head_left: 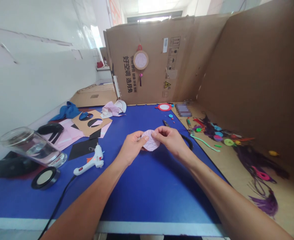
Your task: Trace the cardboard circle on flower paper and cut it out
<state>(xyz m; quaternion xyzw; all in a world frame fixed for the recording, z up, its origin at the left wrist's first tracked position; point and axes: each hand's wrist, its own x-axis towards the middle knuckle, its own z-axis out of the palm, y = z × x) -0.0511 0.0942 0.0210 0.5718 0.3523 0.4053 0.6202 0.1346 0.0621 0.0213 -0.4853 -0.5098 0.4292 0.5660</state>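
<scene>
A round, pale lilac disc [151,141] with a crinkled line pattern is held up over the middle of the blue table. My left hand [135,144] pinches its left edge, thumb on the front. On the upper right rim, my right hand [170,138] grips it between thumb and fingers. Something brownish shows under the disc near the left fingers, too small to make out. Behind the right hand lies a black curved item [187,142], partly hidden. A white hot glue gun [92,163] rests on the table to the left of my hands.
At left stand a glass of water [34,148] and a round black-rimmed lid [45,178]. Cut card [90,123] and cloth lie behind. Purple tassels [264,201] and small coloured pieces fill the right side. A round ornament [140,60] hangs on the cardboard wall [154,90].
</scene>
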